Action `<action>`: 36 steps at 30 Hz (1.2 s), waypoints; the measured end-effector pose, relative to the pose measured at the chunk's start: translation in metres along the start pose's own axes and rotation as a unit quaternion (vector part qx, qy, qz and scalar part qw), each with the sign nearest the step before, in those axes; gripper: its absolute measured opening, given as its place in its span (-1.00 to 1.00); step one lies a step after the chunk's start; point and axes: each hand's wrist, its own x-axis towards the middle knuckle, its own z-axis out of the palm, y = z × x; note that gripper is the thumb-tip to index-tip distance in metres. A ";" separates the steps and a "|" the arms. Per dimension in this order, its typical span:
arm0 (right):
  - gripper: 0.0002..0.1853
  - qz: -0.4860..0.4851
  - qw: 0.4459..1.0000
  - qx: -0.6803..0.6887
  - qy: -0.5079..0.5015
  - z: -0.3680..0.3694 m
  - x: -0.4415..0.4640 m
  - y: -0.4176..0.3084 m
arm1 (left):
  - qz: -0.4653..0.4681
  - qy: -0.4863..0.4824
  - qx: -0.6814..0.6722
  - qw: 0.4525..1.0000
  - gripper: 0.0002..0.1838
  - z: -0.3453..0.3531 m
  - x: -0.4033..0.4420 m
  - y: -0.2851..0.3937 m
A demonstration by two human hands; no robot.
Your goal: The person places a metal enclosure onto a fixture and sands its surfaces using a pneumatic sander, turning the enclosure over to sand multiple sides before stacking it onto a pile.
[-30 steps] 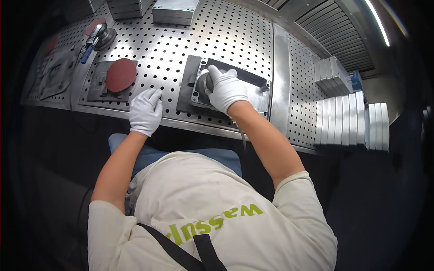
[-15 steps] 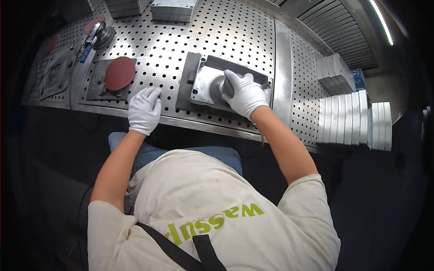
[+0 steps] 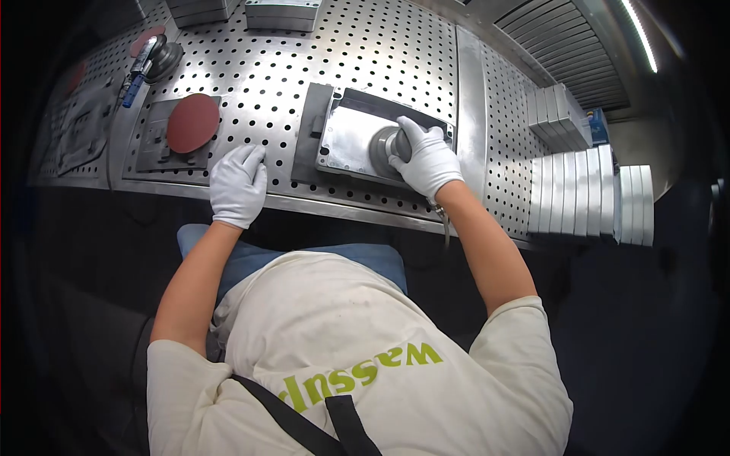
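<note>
My right hand [image 3: 430, 159], in a white glove, is wrapped round a round grey sander [image 3: 386, 150] inside an open metal box [image 3: 346, 135]. The box lies on a dark flat plate [image 3: 306, 156] on the perforated bench. My left hand [image 3: 239, 186], also gloved, rests at the bench's front edge with its fingers drawn together; whether anything is in them is hidden. Left of it, a red sanding disc [image 3: 193, 123] lies on a grey fixture plate [image 3: 152, 148].
A second sander [image 3: 163, 59] with a blue hose fitting lies at the back left. Metal boxes [image 3: 283, 15] sit at the bench's back. Stacked metal parts [image 3: 574, 194] stand at the right, near a blue item [image 3: 598, 125]. A vent grille is at the upper right.
My right hand has moved the sander rightward inside the box, from its left end toward its right part. My left hand has stayed near the same place on the bench edge.
</note>
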 end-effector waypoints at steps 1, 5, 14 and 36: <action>-0.20 -0.019 1.000 -0.004 0.002 0.007 0.008 -0.002 | -0.001 -0.002 0.002 1.000 -0.77 0.000 0.000 -0.001; -0.29 -0.060 0.998 0.002 -0.017 0.000 0.019 -0.038 | 0.001 0.011 0.000 1.000 -0.77 0.001 -0.001 -0.002; -0.25 -0.095 0.995 -0.001 -0.040 -0.007 0.053 -0.059 | -0.018 -0.026 0.000 1.000 -0.76 -0.005 0.003 0.003; -0.20 -0.135 0.988 -0.006 -0.070 -0.012 0.061 -0.035 | 0.026 0.011 0.019 0.999 -0.77 0.000 0.000 0.003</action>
